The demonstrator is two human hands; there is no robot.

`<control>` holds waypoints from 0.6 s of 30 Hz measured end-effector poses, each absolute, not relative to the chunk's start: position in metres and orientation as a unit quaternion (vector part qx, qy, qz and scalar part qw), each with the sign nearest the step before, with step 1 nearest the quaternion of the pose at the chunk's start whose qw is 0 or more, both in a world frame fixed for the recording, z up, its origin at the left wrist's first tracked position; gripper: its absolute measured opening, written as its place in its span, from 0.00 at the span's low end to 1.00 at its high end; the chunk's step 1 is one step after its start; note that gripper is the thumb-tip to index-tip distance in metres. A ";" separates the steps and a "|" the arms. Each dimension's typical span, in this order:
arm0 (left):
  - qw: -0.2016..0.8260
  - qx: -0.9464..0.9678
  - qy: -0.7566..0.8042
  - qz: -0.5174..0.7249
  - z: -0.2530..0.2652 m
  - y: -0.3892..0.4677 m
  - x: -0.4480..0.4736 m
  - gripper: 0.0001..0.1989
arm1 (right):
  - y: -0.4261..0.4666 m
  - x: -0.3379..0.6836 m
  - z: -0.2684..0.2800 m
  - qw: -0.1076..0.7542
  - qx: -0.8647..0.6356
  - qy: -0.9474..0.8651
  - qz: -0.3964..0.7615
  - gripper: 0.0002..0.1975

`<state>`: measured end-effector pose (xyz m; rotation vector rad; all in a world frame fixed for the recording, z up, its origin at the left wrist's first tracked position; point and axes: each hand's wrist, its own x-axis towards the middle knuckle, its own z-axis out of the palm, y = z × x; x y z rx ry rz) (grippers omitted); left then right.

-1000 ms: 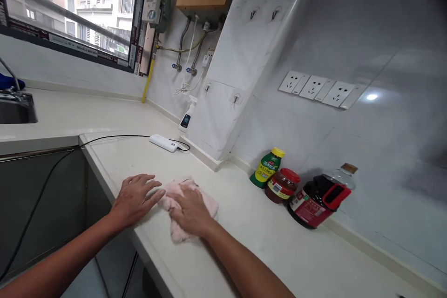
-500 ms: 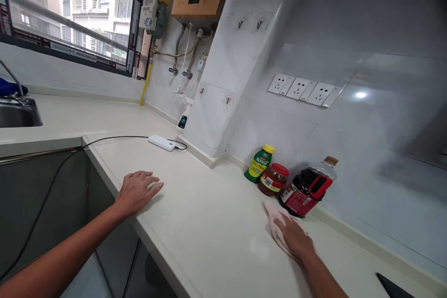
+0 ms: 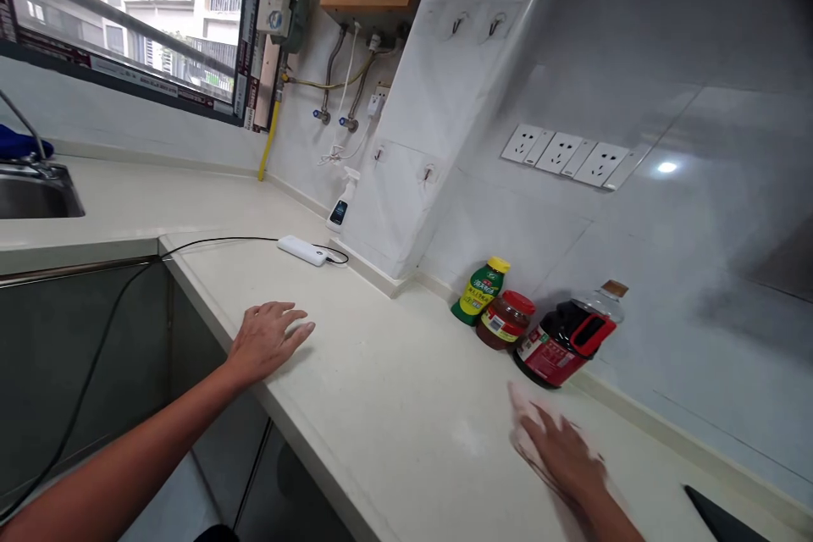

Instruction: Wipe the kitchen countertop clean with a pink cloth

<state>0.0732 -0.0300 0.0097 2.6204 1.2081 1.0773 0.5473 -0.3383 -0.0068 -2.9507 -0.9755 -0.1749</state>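
right grip point(image 3: 564, 450) spread on pink cloth point(image 3: 522, 403), left grip point(image 3: 268, 342) by counter point(image 3: 406, 381) edge

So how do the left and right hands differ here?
The right hand lies on a pink cloth; the left hand shows no cloth. The left hand is by the front edge of the counter; the right hand is near the red-handled bottle. The left hand looks sharp, the right hand blurred. Both are bare, backs upward.
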 end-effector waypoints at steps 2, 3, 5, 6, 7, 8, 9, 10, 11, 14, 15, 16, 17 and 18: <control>0.032 0.851 0.392 0.349 0.009 -0.030 0.073 0.27 | -0.291 0.503 0.003 0.016 -0.938 -0.348 0.000 0.38; 0.032 0.851 0.392 0.348 0.009 -0.031 0.073 0.27 | -0.269 0.480 0.008 0.019 -0.928 -0.371 0.010 0.37; 0.036 0.852 0.394 0.344 0.009 -0.031 0.072 0.26 | -0.230 0.435 0.015 0.028 -0.903 -0.427 0.023 0.34; 0.039 0.851 0.396 0.341 0.009 -0.031 0.072 0.26 | -0.213 0.414 0.018 0.034 -0.888 -0.457 0.029 0.33; 0.041 0.852 0.398 0.338 0.009 -0.031 0.072 0.26 | -0.198 0.392 0.021 0.040 -0.871 -0.488 0.035 0.32; 0.042 0.852 0.400 0.336 0.010 -0.031 0.072 0.26 | -0.186 0.372 0.023 0.046 -0.853 -0.518 0.042 0.31; 0.042 0.852 0.401 0.333 0.010 -0.031 0.072 0.26 | -0.175 0.352 0.025 0.052 -0.834 -0.547 0.047 0.30; 0.042 0.852 0.403 0.332 0.010 -0.031 0.072 0.25 | -0.166 0.334 0.027 0.056 -0.816 -0.573 0.053 0.29; 0.042 0.852 0.404 0.331 0.011 -0.032 0.072 0.25 | -0.159 0.316 0.029 0.059 -0.797 -0.598 0.059 0.29; 0.046 0.851 0.410 0.326 0.013 -0.032 0.072 0.24 | -0.153 0.272 0.034 0.063 -0.743 -0.661 0.076 0.28; 0.047 0.850 0.412 0.324 0.014 -0.032 0.072 0.24 | -0.155 0.260 0.035 0.062 -0.728 -0.678 0.081 0.27; 0.049 0.850 0.414 0.321 0.015 -0.032 0.072 0.23 | -0.159 0.250 0.036 0.060 -0.713 -0.693 0.085 0.26; 0.050 0.851 0.415 0.318 0.015 -0.032 0.072 0.23 | -0.165 0.242 0.037 0.059 -0.699 -0.707 0.089 0.25; 0.052 0.851 0.417 0.316 0.016 -0.032 0.071 0.23 | -0.172 0.236 0.037 0.060 -0.686 -0.719 0.093 0.24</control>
